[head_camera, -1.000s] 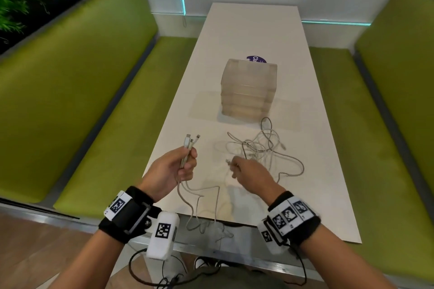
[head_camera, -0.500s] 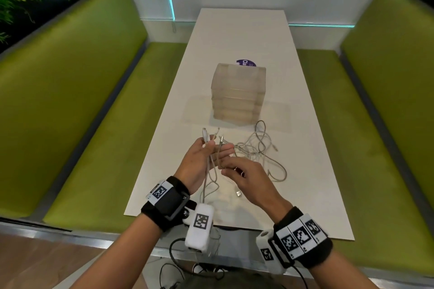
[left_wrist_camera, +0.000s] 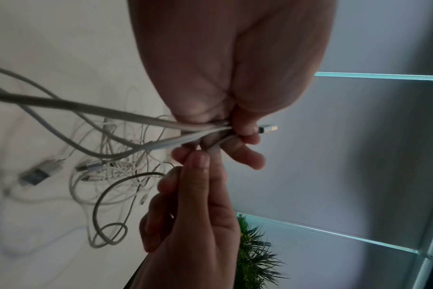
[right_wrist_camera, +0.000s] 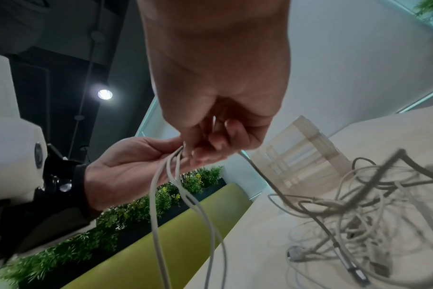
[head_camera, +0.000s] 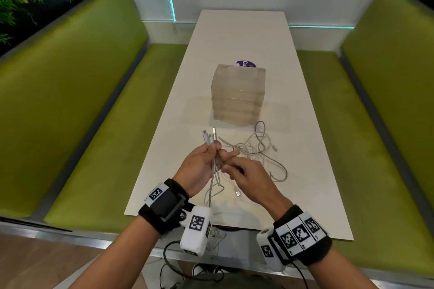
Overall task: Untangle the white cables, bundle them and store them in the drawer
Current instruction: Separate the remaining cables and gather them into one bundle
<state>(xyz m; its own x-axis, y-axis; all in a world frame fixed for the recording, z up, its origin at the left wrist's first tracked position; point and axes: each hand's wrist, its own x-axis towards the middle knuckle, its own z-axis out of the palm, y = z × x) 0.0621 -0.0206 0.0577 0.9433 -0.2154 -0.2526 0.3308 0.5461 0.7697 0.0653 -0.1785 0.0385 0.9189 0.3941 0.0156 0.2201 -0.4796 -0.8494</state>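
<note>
My left hand (head_camera: pixel 212 149) is raised over the near part of the white table (head_camera: pixel 305 195) and grips several white cable ends (head_camera: pixel 209 136); their plugs stick up above the fist. My right hand (head_camera: pixel 229 163) meets it from the right and pinches one more white cable (left_wrist_camera: pixel 214 149) against that bunch. The held cables hang down off the near table edge (right_wrist_camera: pixel 161 195). The remaining tangle (head_camera: pixel 256 148) lies just right of the hands. Behind it stands the translucent drawer unit (head_camera: pixel 238 94) with all its drawers pushed in.
A loose USB plug (head_camera: pixel 238 193) lies on the table under my right hand. A purple sticker (head_camera: pixel 245 64) shows behind the drawer unit. Green benches (head_camera: pixel 94 148) run along both long sides of the table. Black wires hang below the near edge.
My hands, apart a second ago, have come together. The right hand left the tangle and brought a cable to the bunch in my left hand, which shifted rightward.
</note>
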